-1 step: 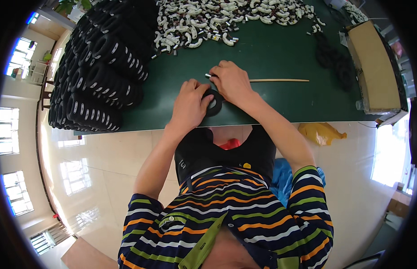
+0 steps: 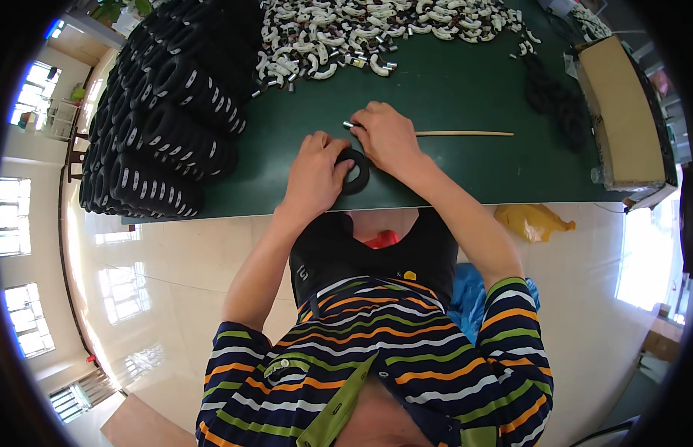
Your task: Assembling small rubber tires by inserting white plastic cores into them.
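Note:
Pinched between the thumb and fingers of my left hand (image 2: 315, 173) is a black ring (image 2: 360, 179), which lies at the green table's front edge with its hole facing up. My right hand (image 2: 390, 140) is close beside it, fingers curled round a small dark piece with a silver end (image 2: 349, 124) that pokes out past the fingertips. From behind the right hand a thin wooden stick (image 2: 466, 133) extends rightward along the tabletop. Whether that hand touches the stick is hidden.
Stacked black rings (image 2: 156, 141) rise high on the left of the green table (image 2: 451, 171). Many white curved pieces with silver ends (image 2: 376, 67) spread across the back. Loose black rings (image 2: 559, 104) and a cardboard box (image 2: 622, 112) stand at the right. A yellow bag (image 2: 536, 222) lies below.
The black ring has turned slightly, so more of its hole shows. With a tiny movement of my right fingers, the silver-ended piece has shifted a little right.

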### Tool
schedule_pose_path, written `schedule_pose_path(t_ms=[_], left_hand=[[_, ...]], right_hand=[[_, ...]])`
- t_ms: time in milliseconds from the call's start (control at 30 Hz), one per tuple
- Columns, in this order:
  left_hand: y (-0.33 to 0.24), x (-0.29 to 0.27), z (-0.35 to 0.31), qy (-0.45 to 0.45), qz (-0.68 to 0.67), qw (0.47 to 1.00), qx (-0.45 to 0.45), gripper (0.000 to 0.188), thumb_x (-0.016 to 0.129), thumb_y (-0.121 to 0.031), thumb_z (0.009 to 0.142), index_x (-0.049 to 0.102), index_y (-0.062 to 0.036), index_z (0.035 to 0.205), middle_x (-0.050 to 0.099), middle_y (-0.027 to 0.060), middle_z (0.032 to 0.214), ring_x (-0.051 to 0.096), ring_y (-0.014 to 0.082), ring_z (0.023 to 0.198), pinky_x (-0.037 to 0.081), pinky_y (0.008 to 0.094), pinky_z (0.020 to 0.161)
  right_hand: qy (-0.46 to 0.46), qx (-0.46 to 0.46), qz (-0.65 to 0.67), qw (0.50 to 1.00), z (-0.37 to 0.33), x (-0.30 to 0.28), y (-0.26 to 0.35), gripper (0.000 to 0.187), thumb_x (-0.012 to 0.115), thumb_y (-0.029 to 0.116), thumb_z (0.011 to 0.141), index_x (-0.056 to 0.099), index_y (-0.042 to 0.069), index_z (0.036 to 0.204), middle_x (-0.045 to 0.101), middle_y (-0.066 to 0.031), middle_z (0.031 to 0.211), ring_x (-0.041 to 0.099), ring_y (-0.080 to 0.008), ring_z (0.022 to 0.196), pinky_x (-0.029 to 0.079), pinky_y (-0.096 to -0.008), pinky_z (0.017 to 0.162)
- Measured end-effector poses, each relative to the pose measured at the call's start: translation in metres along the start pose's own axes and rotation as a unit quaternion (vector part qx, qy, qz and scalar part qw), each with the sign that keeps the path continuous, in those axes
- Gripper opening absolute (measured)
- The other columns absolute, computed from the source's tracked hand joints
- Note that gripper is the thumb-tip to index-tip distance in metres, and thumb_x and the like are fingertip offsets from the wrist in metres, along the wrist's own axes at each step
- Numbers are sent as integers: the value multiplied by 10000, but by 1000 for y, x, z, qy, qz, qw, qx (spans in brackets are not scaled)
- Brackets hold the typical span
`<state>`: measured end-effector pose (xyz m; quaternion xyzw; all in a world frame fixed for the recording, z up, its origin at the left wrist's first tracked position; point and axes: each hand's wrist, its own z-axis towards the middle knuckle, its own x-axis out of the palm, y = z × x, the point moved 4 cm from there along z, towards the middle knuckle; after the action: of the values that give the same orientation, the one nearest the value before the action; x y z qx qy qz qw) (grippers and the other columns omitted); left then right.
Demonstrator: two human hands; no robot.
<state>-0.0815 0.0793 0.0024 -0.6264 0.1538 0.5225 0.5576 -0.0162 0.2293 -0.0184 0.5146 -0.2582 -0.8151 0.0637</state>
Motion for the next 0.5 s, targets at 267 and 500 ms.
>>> schedule_pose_path(t_ms=[267, 500], left_hand=[[10, 6, -15, -47, -241, 965, -88, 257, 691, -59, 939, 589, 13, 1164, 708, 222, 1012, 696, 397, 941, 531, 411, 860], [12, 16, -24, -70, -275, 956, -78, 256, 688, -42, 938, 596, 11, 1170, 721, 196, 1034, 717, 312, 963, 537, 366, 864]], right_hand=[[17, 43, 194, 980, -45, -47, 7, 143, 727, 162, 889, 735, 55, 984, 691, -90, 836, 576, -287, 821, 457, -398, 821], [-1, -26, 181, 983, -67, -58, 15, 136, 738, 126, 862, 743, 45, 971, 673, -97, 801, 579, -300, 839, 454, -404, 808]])
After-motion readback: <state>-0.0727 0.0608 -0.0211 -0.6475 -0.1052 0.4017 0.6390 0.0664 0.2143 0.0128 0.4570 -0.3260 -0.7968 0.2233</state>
